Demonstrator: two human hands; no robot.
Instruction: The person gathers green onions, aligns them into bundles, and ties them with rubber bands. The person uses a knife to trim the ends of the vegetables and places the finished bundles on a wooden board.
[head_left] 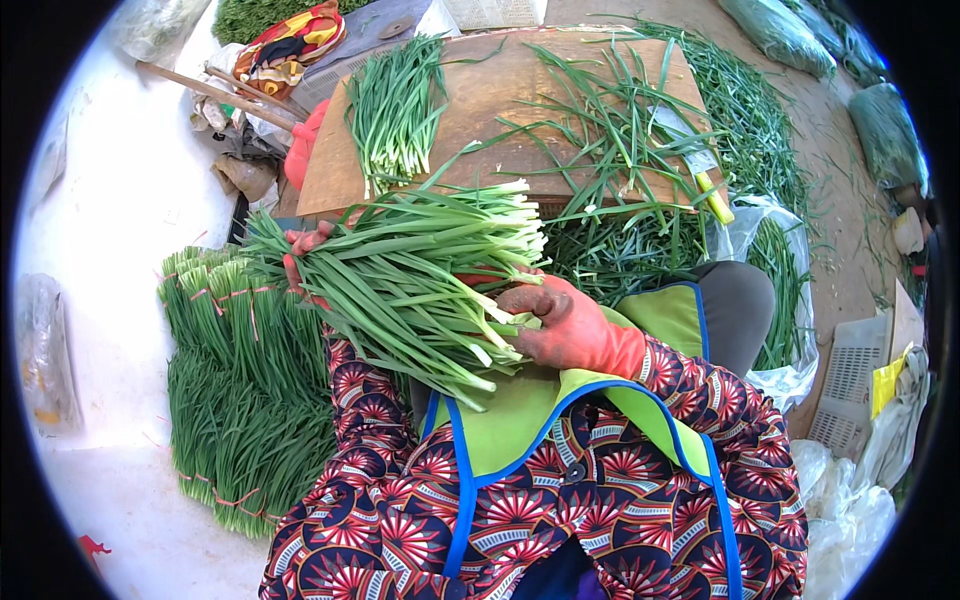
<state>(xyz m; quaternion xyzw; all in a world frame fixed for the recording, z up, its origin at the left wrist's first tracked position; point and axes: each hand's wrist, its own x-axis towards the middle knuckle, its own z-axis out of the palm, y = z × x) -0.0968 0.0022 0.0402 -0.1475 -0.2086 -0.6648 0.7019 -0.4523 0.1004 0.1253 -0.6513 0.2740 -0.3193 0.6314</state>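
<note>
A large loose bunch of garlic chives (400, 260) lies across my lap, its pale stem ends to the right and leaf tips to the left. My left hand (306, 250), in a red rubber glove, grips it at the leafy end; leaves cover part of the fingers. At the stem ends, my right hand (578, 325), gloved alike with soiled fingertips, closes around some stalks. Just beyond is a wooden board (480, 120). On it rest a smaller pile of chives (398, 112), scattered leaves (600, 120) and a knife with a yellow handle (713, 196).
Stacked chive bundles tied with pink bands (250, 390) stand at my left on a white surface (120, 350). Leaf trimmings (745, 110) heap along the board's right side, beside a clear plastic bag (795, 370). Farther right are a white crate (850, 385) and filled bags (888, 135).
</note>
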